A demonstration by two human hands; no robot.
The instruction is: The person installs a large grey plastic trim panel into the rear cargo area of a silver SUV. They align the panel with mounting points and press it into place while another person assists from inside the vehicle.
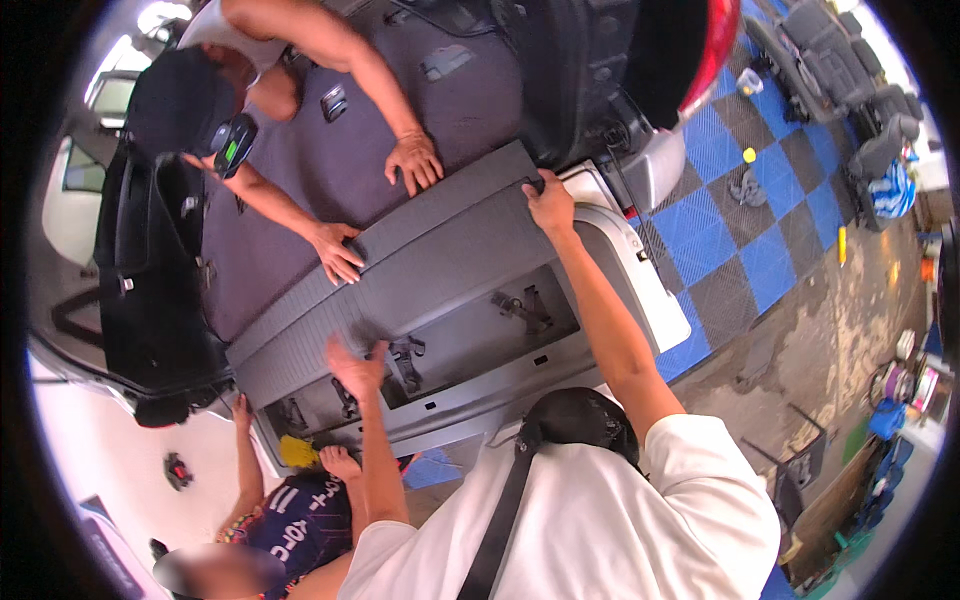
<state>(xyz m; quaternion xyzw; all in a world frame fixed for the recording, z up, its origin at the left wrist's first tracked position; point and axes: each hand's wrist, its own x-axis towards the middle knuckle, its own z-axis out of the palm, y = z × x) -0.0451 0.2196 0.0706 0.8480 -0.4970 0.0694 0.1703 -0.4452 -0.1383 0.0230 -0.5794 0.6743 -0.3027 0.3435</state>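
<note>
My right hand (550,205) grips the right end of a long dark grey ribbed panel (430,245). My left hand (357,362), blurred, has its fingers apart at the panel's near edge, towards its left part. Beneath and in front of the panel is a molded grey storage tray (460,360) with black straps (520,308) in its recesses, at the open back of a vehicle. A co-worker across from me has both hands (412,158) on or at the panel's far edge. A yellow fluffy item (298,449) lies at the tray's lower left.
Another person (295,520) crouches at my lower left, hands at the tray's left end. The cargo floor (320,150) lies beyond. At right are blue-and-black floor tiles (760,260), removed car seats (820,60) and assorted items (890,420) along the edge.
</note>
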